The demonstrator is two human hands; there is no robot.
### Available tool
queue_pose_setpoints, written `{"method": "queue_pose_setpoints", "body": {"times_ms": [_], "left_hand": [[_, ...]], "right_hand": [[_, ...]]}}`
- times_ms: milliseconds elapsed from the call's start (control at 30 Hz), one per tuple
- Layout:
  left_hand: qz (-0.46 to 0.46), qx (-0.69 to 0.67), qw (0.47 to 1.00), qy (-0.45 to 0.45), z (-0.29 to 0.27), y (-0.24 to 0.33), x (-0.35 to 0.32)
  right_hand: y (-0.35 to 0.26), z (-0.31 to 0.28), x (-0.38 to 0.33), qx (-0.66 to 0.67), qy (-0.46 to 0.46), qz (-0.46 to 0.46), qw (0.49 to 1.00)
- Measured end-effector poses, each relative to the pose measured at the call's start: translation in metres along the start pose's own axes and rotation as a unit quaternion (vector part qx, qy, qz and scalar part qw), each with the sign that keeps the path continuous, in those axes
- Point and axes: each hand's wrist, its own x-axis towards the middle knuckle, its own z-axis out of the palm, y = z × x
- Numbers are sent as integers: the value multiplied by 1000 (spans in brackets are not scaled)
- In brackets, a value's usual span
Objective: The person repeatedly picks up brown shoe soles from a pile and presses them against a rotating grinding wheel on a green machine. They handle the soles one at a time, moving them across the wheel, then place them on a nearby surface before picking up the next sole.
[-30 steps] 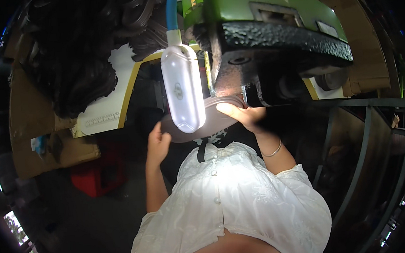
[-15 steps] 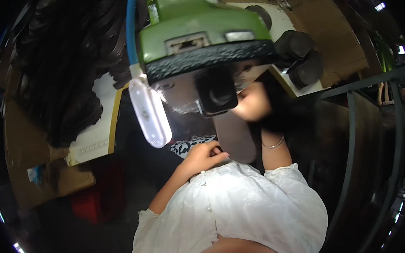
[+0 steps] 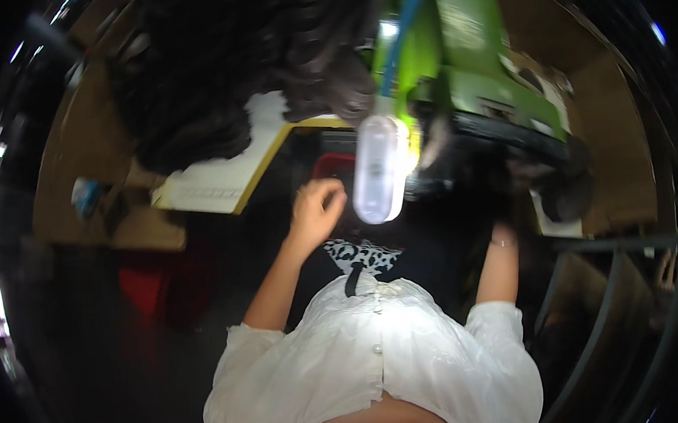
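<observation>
My left hand [image 3: 317,211] is raised left of the white lamp [image 3: 377,169], its thumb and fingers curved apart with nothing visible between them. Beyond it lies a big heap of dark grey, sole-shaped pieces [image 3: 204,87] on a white, yellow-edged board [image 3: 211,186]. A green machine [image 3: 494,75] stands to the right of the lamp. My right hand [image 3: 505,231] reaches into deep shadow below the machine; its fingers and anything in them are hidden. Near it, to the right, are more dark rounded pieces [image 3: 569,187].
A blue hose [image 3: 405,30] runs down to the lamp. Cardboard [image 3: 613,137] surrounds the right-hand pieces, with a metal frame [image 3: 624,243] below. A red container [image 3: 144,292] stands low at left; another red edge [image 3: 332,165] shows behind my left hand.
The view has swung left, so the machine sits farther right. My left hand has risen from my shirt toward the heap. The grey sole seen under the machine is no longer visible.
</observation>
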Motion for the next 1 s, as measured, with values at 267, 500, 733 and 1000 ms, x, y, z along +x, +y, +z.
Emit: {"method": "queue_pose_setpoints", "body": {"times_ms": [267,500,733,1000], "left_hand": [[-57,436,848,296,-149,-83,87],[-13,371,907,197,-155,-38,78],[5,-169,972,166,-7,58,-29],[36,-93,995,2,36,66,-42]], "right_hand": [[50,-22,-82,-98,-62,67,991],[52,-46,-93,-184,-110,48,976],[-7,46,-206,-296,-474,-4,829],[13,5,-230,-231,-489,43,840]]}}
